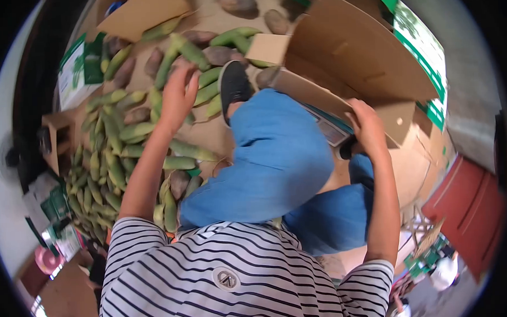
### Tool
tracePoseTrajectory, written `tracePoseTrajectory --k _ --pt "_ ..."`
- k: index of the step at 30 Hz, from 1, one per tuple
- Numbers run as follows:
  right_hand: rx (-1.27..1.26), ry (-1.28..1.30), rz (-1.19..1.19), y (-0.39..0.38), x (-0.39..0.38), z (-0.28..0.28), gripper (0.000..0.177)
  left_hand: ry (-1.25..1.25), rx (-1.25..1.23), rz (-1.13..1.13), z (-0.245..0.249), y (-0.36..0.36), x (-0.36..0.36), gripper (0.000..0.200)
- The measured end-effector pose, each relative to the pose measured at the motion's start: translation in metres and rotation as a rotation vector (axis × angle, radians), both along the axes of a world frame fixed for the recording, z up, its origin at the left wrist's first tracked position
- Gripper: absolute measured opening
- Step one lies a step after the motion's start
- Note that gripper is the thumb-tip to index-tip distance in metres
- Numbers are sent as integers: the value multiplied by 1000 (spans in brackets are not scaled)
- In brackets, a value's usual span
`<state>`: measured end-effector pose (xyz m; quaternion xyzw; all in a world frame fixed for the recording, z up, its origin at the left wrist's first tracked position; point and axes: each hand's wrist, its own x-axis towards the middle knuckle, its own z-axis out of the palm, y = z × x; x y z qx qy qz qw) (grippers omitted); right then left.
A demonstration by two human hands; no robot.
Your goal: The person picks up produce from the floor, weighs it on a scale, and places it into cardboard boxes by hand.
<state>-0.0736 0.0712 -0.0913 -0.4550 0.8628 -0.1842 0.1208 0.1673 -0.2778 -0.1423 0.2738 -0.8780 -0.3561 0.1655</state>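
Many green, elongated vegetables [113, 130] lie in a spread on brown cardboard, mixed with reddish-brown tubers [126, 72]. Over the upper part of this spread is my left hand [183, 85], at a brownish tuber; its fingers are partly hidden, and whether it grips anything does not show. My right hand [366, 121] holds the near edge of an open cardboard box [339, 55], which stands tilted to the right of my raised knee. No vegetables show in the visible part of the box.
A white and green carton [80, 72] stands at the upper left. My blue-trousered legs [275, 152] and a dark shoe [236, 86] are between the spread and the box. A red panel [467, 207] is at the right. Part of a person [444, 273] shows at the lower right.
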Motion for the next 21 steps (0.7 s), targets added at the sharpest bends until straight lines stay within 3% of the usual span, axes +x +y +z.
tracePoseTrajectory --k 1,2,3,5,7,9,10,13,15,19,21 --pt "14 -4 -10 -3 2 5 16 -137 -6 62 -30 -6 46 26" --pt "14 41 -9 -1 3 4 17 -265 -217 29 -85 -16 105 33" --pt "37 25 -22 2 0 -2 21 -668 -112 66 -98 -8 145 43" --pt "48 -3 -10 3 -2 -3 25 -1050 -6 61 -137 16 222 44" --pt "88 -38 -28 3 -2 -4 24 -1182 36 51 -143 57 271 46" --pt "60 -102 3 0 -1 -3 24 -1002 63 103 -174 87 318 43" --pt "77 19 22 0 3 -1 24 -905 68 125 -175 97 326 42" --pt "68 -154 -46 9 -7 -13 24 -933 238 366 -159 77 313 39" --pt "21 -235 -110 14 -9 -19 24 -854 54 572 -160 52 319 37" --pt "36 -283 -139 6 -1 -11 23 -998 -180 1017 -156 15 368 39" --pt "48 -338 -215 6 0 -12 24 -1076 62 1291 -161 11 411 47"
